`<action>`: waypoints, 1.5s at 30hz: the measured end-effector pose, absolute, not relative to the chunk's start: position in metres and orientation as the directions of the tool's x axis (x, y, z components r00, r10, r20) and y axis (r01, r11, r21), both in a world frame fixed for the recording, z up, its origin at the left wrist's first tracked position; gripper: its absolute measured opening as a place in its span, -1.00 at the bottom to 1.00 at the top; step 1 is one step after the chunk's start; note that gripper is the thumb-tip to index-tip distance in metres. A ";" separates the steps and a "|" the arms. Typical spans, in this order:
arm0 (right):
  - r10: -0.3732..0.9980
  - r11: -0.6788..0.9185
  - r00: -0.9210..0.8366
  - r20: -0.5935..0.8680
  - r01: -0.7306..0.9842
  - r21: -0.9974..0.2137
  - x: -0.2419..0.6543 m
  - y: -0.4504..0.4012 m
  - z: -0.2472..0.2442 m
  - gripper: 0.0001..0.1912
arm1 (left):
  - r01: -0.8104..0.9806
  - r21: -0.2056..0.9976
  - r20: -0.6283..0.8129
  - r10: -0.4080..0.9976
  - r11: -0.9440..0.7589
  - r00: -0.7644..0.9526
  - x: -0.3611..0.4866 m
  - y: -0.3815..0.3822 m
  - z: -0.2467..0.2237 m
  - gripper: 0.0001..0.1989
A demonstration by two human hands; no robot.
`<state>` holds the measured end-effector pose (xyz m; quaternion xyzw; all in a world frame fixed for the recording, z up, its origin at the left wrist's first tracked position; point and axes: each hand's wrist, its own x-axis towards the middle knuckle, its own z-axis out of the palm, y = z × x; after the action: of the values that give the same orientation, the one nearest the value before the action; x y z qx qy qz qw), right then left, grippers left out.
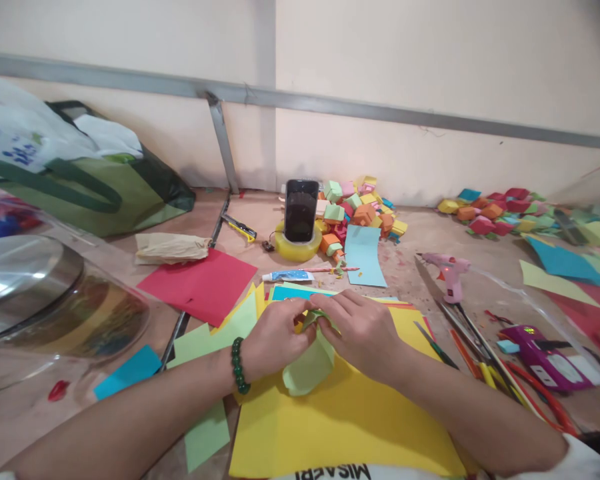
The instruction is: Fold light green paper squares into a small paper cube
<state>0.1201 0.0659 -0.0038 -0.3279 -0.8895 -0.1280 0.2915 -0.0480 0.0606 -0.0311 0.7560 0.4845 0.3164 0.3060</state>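
While the left hand [280,337] and the right hand [363,333] meet at the centre, both pinch the upper end of a pale green paper piece [307,373] between thumb and fingers; the piece hangs below the fingertips, over a stack of yellow sheets [360,427], its lower end rounded; a green bead bracelet [238,365] circles the left wrist; just left of the stack lie light green sheets [207,437] and a small blue sheet [129,372], with a red sheet [200,283] farther back; beyond the hands are a blue and white tube [287,276] and a pale blue sheet [365,257]; behind these a phone [301,210] stands upright at a roll of yellow tape [297,250], beside a heap of coloured paper cubes [365,215]; to the right sit a pink glue gun [449,270] and, nearer, a purple device [547,360]; at the far left are a container with a metal lid [25,277] and, behind it, a green bag [110,200] against the wall [380,60].
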 end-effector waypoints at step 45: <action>0.341 0.935 -0.559 0.756 0.288 -0.210 0.137 0.081 0.008 -0.91 | 0.154 0.802 0.493 0.785 -0.577 0.376 -0.056 0.057 -0.033 -0.36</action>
<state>0.1374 0.0813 0.0083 -0.1782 -0.8823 0.0310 0.4346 -0.0560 0.0565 -0.0334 0.7570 0.3101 0.4644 0.3393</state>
